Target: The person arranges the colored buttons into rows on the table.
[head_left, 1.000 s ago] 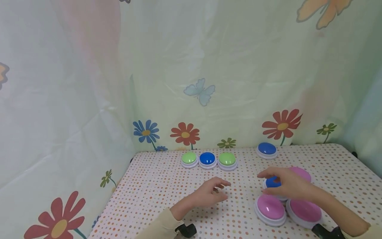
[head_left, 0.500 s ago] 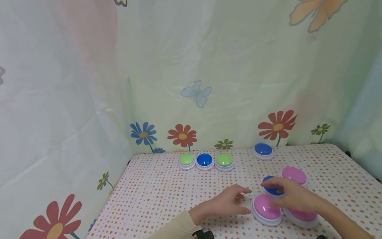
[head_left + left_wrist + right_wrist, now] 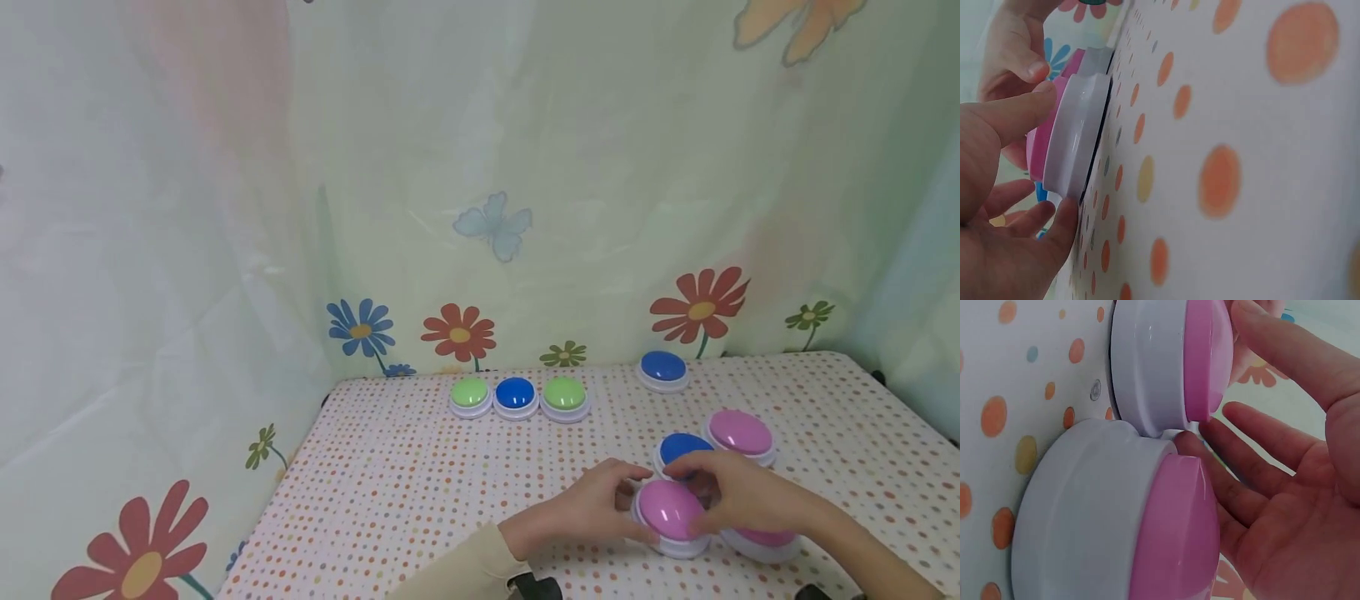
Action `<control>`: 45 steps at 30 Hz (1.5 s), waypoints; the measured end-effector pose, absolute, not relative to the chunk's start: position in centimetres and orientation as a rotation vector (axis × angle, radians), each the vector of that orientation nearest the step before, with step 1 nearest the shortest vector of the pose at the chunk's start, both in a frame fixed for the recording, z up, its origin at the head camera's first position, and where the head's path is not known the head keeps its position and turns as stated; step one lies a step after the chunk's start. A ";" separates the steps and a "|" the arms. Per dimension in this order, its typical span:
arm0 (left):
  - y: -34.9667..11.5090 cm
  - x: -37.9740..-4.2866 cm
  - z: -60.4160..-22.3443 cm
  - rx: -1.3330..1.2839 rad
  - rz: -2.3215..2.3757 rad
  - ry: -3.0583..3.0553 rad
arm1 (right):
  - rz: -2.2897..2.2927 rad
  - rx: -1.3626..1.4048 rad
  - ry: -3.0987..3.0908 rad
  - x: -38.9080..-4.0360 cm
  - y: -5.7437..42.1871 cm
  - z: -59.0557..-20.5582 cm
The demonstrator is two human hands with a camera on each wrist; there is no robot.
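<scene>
At the near right of the worktop [image 3: 420, 475], now brings the left hand [image 3: 588, 504] right up to the near pink button [image 3: 670, 508], no longer stopping short of it as half a second ago. Curves left thumb and fingers round the button's left side, setting thumb against the dome and a fingertip against the white base. Also lowers the right hand [image 3: 753, 496] to the right and far side, with thumb by the dome and fingers partly over the blue button [image 3: 681, 447] just behind. Cannot tell whether grips there or merely touches. Keeps the hands apart, with the near pink button between. Seems, by judgement, to pass from approaching to handling that button from both sides. Shows no clear lift: sits flat on the worktop, touching or just beside the right pink button [image 3: 767, 538]. Leaves unmoved, as far as can be seen, the rear pink button [image 3: 741, 432], the back blue button [image 3: 663, 365] and, well to the left, the row of green [image 3: 469, 392], blue [image 3: 515, 392] and green [image 3: 564, 392].
</scene>
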State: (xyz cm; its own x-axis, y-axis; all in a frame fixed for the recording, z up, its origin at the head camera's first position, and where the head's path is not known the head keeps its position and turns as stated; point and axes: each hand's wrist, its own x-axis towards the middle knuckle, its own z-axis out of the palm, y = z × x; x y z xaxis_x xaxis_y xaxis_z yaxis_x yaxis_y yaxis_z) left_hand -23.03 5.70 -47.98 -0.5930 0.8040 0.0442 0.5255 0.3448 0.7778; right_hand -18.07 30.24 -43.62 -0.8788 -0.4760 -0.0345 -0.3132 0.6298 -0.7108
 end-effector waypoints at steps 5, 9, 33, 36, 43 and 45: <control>5.9 -23.3 -47.5 1.192 1.128 2.272 | -1.100 -0.700 2.592 -18.7 30.2 -43.6; 6.2 -23.3 -47.5 1.204 1.126 2.296 | -1.085 -0.725 2.595 -18.9 30.2 -43.8; 4.8 -23.3 -47.5 1.240 1.322 2.194 | -1.118 -0.609 2.682 -17.7 28.4 -44.1; 4.3 -23.3 -47.4 1.250 1.386 2.149 | -1.126 -0.585 2.723 -17.7 28.0 -44.2; 2.9 -23.2 -47.1 1.210 1.537 2.106 | -1.178 -0.531 2.800 -17.8 26.2 -43.5; 2.4 -23.3 -46.8 1.193 1.568 2.113 | -1.197 -0.521 2.822 -17.9 25.5 -43.2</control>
